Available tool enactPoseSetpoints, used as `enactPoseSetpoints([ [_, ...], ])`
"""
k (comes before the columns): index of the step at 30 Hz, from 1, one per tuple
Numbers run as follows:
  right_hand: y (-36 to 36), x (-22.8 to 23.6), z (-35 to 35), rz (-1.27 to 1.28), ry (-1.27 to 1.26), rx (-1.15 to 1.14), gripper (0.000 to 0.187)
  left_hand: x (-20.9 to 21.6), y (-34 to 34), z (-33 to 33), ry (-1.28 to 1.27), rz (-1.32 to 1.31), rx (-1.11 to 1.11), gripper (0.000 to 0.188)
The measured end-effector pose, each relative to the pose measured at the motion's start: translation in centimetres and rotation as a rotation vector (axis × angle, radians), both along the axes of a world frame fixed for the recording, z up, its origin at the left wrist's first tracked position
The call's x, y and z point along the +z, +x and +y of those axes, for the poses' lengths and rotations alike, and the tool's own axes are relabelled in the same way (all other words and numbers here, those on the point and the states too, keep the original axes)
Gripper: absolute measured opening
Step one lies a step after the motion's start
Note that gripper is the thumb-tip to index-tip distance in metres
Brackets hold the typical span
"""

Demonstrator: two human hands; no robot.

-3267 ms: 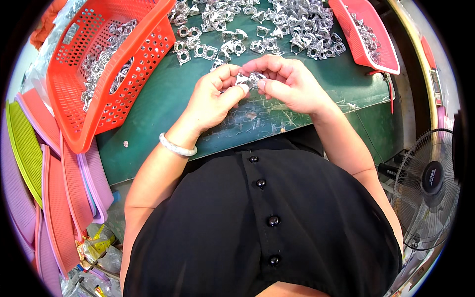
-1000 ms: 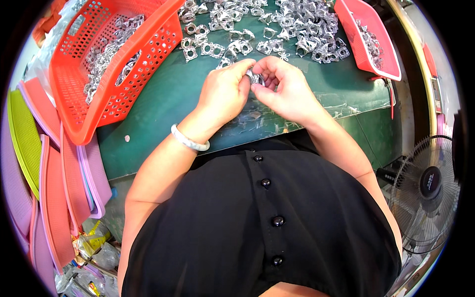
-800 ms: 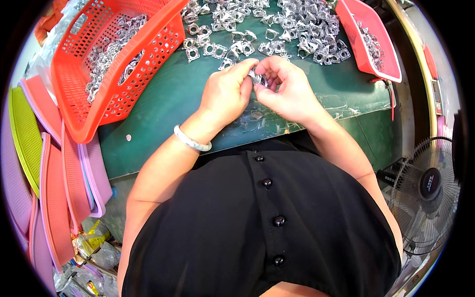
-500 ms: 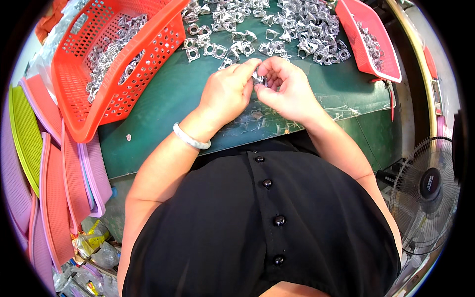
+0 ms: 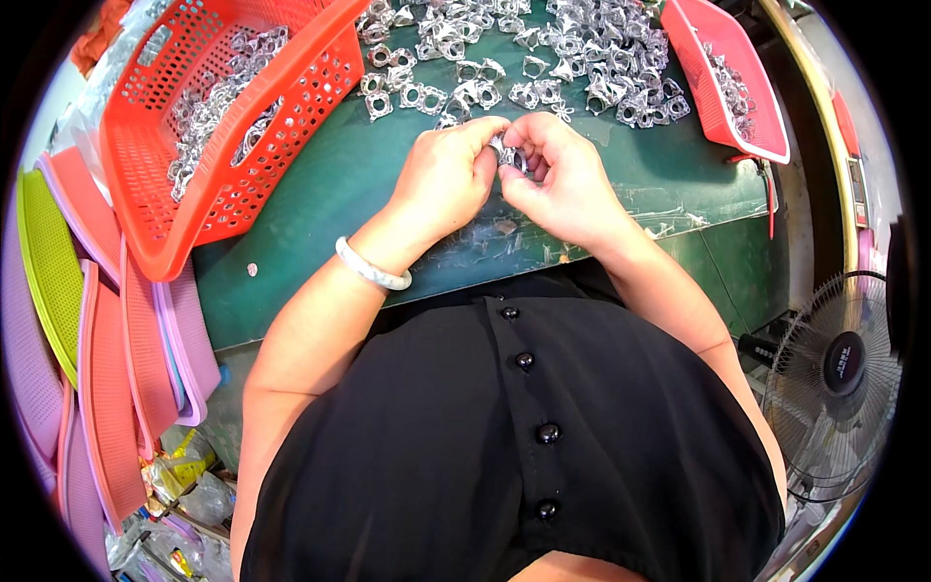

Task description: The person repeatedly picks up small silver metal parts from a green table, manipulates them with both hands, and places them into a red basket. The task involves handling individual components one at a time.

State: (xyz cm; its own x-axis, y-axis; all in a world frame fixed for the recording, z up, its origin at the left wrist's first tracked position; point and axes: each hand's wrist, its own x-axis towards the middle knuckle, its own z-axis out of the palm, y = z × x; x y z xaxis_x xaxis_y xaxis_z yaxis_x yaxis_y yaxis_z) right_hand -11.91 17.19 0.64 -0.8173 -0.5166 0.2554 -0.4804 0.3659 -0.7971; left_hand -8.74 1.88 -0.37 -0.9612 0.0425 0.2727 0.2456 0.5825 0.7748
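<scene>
Over the green table, both my hands meet at one small silver metal part with a round opening. My left hand, a pale bangle on its wrist, pinches the part from the left. From the right, my right hand has its thumb and curled fingers closed on the same part. Much of it is hidden behind the fingers. Just beyond my hands lie many similar silver metal castings, ring-shaped with lugs, spread loose on the tabletop.
At the left stands a tilted red perforated basket holding metal parts. A pink tray with more parts sits at the far right edge of the green table. Stacked coloured baskets fill the left side; a fan stands at the right.
My hands stay almost in place, with the fingers shifting slightly around the metal part, which now shows a little differently between them. My left wrist has moved slightly left.
</scene>
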Motion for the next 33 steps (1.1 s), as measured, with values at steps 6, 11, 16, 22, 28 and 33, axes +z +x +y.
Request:
enactPoseSetpoints([
  [6, -0.4, 0.2, 0.2, -0.172, -0.044, 0.022, 0.024, -0.4, -0.2, 0.0, -0.142, 0.222, -0.017, 0.033],
  [11, -0.8, 0.1, 0.2, -0.447, -0.121, 0.057, 0.020, -0.2, 0.0, -0.6, -0.285, 0.310, -0.043, 0.039],
  [16, -1.2, 0.1, 0.0, -0.487, -0.143, 0.080, 0.016, 0.1, 0.0, -0.8, -0.362, 0.408, -0.042, 0.041],
  [22, -1.5, 1.3, 0.3, -0.730, -0.209, 0.075, 0.014, 0.0, -0.2, -1.2, -0.399, 0.423, -0.079, 0.043],
  [28, -3.5, 1.6, 0.4, -0.920, -0.146, 0.122, 0.021, -0.2, -0.6, -0.9, -0.254, 0.306, -0.069, 0.037],
  [33, -3.9, 1.8, 1.0, -1.015, -0.235, 0.175, 0.025, 0.0, -0.8, -0.6, -0.058, -0.002, -0.006, 0.029],
])
